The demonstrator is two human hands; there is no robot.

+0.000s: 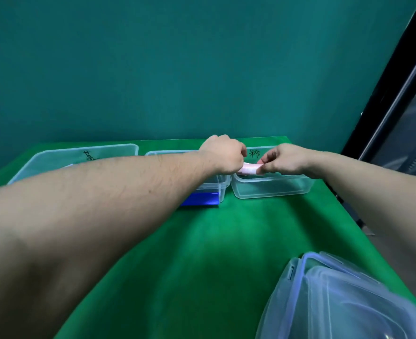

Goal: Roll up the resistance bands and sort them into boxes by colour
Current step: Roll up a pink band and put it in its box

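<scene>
The pink band [249, 168] is rolled into a short, tight cylinder and held level between both hands [251, 165], just above the near-left corner of the right box [273, 189]. The left hand [222, 155] has its fingers curled round the roll's left end; the right hand [284, 161] pinches the right end between thumb and fingertips. Whether the roll already touches the box rim cannot be told.

That box is clear, marked with a handwritten character on its far wall, and nothing can be seen inside it. Just beside it to the left stands the middle box [222, 185], which holds something blue [200, 198] at its bottom, most of it hidden by the left forearm. Further left is a third box [74, 155], also marked. All three sit in a row at the far side of the green counter [214, 241]. Clear lids [348, 302] lie stacked at the near right corner.

The step in hand looks like the sorting of a finished pink roll. The next move calls for lowering it well inside the right box and letting go with both ends at once, gently, so the coil does not spring loose as the grip eases.
</scene>
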